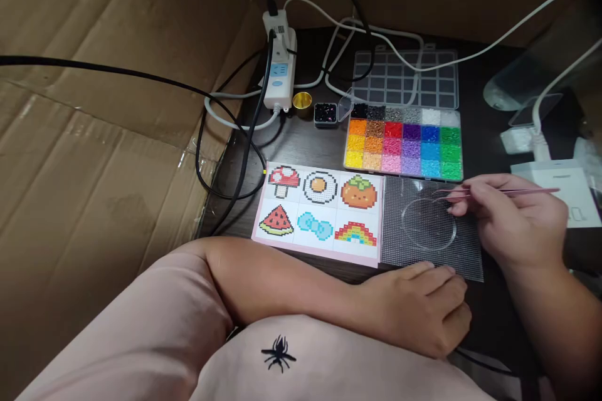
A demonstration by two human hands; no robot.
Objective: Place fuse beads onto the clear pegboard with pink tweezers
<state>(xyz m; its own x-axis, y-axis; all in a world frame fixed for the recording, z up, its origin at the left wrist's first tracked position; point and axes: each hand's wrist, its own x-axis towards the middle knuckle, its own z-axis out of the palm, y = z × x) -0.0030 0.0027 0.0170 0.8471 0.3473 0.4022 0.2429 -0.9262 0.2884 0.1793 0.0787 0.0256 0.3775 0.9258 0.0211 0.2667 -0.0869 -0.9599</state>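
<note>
My right hand (515, 222) is closed in a pinch on thin pink tweezers (498, 192), whose tips hover over the right part of a clear square pegboard (426, 257). A clear round dish (427, 225) lies on the pegboard. My left hand (426, 310) rests at the pegboard's near edge, fingers loosely curled with nothing in them, my forearm lying across the table front. Left of the pegboard lies a pattern card (320, 210) showing pixel pictures: mushroom, egg, persimmon, watermelon, bow, rainbow. Behind it stands an open bead box (404, 141) with coloured beads in compartments.
A white power strip (278, 66) with black and white cables sits at the back left, next to a small gold cap (301, 100) and a small tub of black beads (325, 114). Cardboard (94, 138) walls the left and back. White items (559, 191) lie at the right.
</note>
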